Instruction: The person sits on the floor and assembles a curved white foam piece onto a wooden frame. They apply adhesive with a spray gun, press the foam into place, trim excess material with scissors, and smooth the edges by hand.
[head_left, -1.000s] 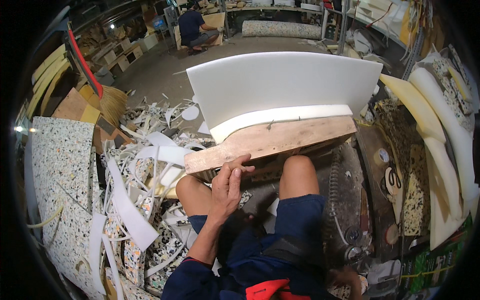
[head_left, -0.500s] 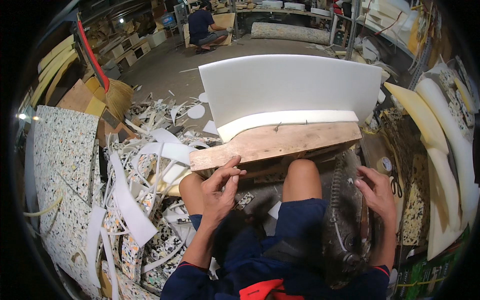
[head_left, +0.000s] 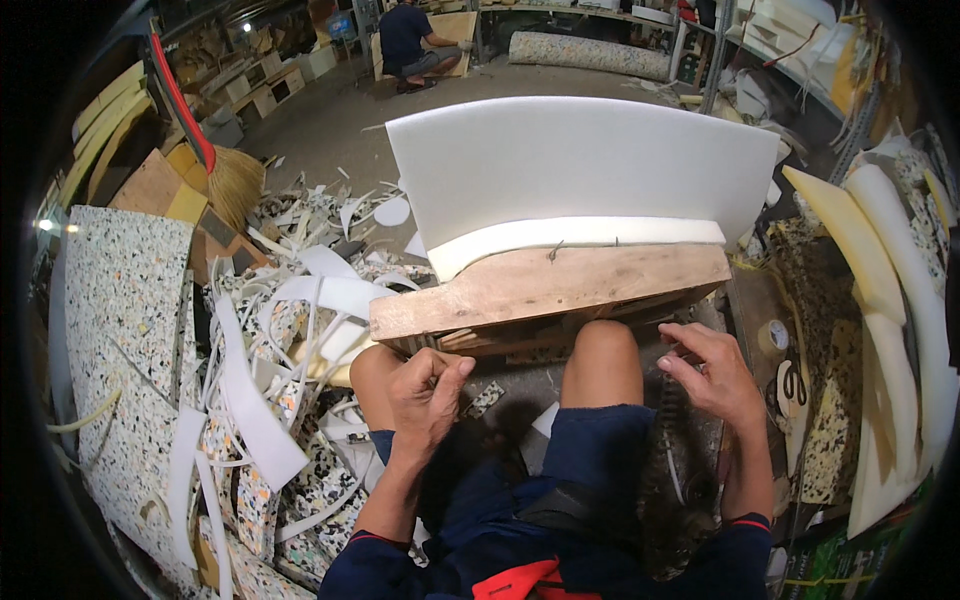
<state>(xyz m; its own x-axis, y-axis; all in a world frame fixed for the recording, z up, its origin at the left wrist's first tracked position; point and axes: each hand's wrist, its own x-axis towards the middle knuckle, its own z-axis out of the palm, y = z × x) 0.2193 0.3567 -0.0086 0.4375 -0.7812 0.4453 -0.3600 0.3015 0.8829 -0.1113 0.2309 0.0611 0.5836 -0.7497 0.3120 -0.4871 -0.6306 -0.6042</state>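
Observation:
A curved wooden frame lies across in front of my knees, a strip of white foam along its far top edge. Behind it a large white foam sheet stands upright. My left hand is closed, just below the frame's left end by my left knee. Whatever its curled fingers may hold is hidden. My right hand hovers right of my right knee, fingers bent but apart, with nothing seen in it. Scissors and a tape roll lie to its right.
Foam offcuts and a speckled foam slab crowd the left. A broom leans farther back. Foam pieces stand at the far right. Someone in dark clothes squats at the back, near a speckled foam roll.
My left hand has come down from the frame's near edge and its fingers have curled in. The right hand has shifted left, toward my right knee.

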